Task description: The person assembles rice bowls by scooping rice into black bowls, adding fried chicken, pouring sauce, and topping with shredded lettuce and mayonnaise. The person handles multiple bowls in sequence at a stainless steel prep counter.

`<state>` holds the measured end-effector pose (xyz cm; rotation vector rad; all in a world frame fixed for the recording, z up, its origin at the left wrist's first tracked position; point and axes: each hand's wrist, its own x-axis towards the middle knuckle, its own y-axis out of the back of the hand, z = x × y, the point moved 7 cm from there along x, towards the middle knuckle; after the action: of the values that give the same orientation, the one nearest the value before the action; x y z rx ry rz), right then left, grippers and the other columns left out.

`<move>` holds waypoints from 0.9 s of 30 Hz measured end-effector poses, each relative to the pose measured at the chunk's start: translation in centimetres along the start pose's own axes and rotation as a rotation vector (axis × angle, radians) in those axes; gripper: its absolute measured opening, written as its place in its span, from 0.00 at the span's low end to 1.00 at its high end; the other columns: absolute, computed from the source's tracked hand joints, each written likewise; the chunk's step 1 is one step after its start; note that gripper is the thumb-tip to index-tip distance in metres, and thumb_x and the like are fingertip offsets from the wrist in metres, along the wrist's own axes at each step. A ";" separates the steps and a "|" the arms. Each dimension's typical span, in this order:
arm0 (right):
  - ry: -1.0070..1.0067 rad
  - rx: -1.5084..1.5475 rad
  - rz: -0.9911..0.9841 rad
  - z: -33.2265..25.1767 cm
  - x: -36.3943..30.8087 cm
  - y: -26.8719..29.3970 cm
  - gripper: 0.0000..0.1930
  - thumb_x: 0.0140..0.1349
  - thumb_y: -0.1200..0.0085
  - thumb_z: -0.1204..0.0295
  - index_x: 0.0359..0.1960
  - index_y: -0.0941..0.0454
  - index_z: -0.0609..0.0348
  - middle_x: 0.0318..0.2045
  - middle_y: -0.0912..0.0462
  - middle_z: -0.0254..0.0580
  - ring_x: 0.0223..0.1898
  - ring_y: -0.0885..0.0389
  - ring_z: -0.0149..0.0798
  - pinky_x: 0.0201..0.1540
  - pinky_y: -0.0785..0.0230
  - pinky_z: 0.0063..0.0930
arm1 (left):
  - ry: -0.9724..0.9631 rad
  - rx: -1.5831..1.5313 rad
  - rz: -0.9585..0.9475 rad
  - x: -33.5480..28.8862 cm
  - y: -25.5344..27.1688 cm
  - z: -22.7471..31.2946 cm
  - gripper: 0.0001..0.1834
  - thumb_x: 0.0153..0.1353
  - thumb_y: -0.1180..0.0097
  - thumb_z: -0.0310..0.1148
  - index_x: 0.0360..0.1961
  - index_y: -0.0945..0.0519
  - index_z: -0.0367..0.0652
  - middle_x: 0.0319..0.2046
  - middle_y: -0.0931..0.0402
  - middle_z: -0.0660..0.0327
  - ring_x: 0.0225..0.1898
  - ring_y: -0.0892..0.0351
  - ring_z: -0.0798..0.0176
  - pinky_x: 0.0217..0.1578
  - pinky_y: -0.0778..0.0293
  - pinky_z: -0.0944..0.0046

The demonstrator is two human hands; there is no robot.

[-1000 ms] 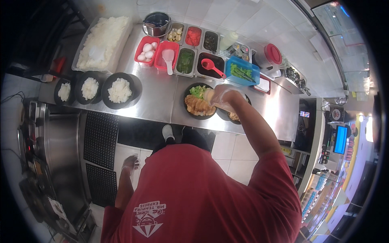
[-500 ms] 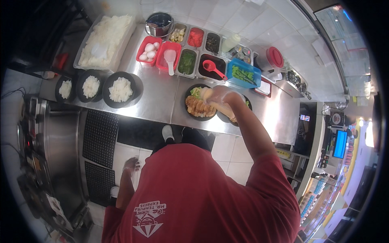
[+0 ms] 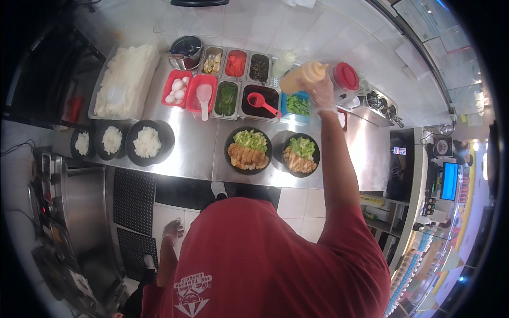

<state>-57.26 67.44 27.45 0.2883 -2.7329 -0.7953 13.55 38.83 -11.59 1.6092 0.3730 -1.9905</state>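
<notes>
The right hand (image 3: 322,91), in a clear glove, is closed around a squeeze bottle (image 3: 301,76) with orange sauce, held on its side above the blue tub of greens (image 3: 297,105). Just below on the steel counter (image 3: 191,153) stand two black bowls (image 3: 248,150) with cutlet and lettuce. The left hand (image 3: 172,229) hangs low beside the body, fingers loosely spread.
</notes>
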 end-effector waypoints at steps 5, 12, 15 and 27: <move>-0.040 -0.069 0.097 8.2 6.0 -4.8 0.33 0.50 0.24 0.67 0.57 0.24 0.63 0.50 0.13 0.51 0.53 0.14 0.46 0.60 0.24 0.38 | 0.006 -0.011 -0.024 0.3 -1.7 -0.3 0.31 0.73 0.46 0.48 0.73 0.31 0.52 0.57 0.22 0.52 0.49 0.18 0.51 0.47 0.22 0.53; -0.127 -0.200 -0.013 15.1 8.4 -10.1 0.35 0.51 0.25 0.66 0.61 0.26 0.61 0.55 0.16 0.54 0.59 0.18 0.51 0.63 0.27 0.41 | 0.039 -0.029 0.032 -1.8 -4.8 -1.7 0.28 0.71 0.42 0.46 0.69 0.28 0.52 0.53 0.20 0.56 0.42 0.17 0.56 0.42 0.23 0.53; -0.149 -0.134 -0.053 14.7 7.5 -10.3 0.30 0.54 0.28 0.61 0.58 0.22 0.58 0.51 0.14 0.53 0.56 0.16 0.52 0.62 0.26 0.41 | -0.020 0.027 -0.018 -1.6 -6.0 -2.9 0.28 0.71 0.41 0.45 0.68 0.28 0.50 0.53 0.20 0.55 0.42 0.18 0.56 0.40 0.24 0.55; -0.307 -0.194 -0.232 24.2 11.1 4.1 0.29 0.58 0.35 0.60 0.61 0.19 0.58 0.53 0.13 0.48 0.55 0.15 0.45 0.61 0.26 0.36 | -0.006 -0.005 -0.016 -3.0 -11.3 5.4 0.23 0.70 0.41 0.40 0.63 0.24 0.46 0.47 0.19 0.58 0.40 0.17 0.59 0.38 0.24 0.58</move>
<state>-75.91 79.79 12.44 0.4831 -2.9056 -1.2528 3.07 45.84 -8.79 1.6016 0.3894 -2.0038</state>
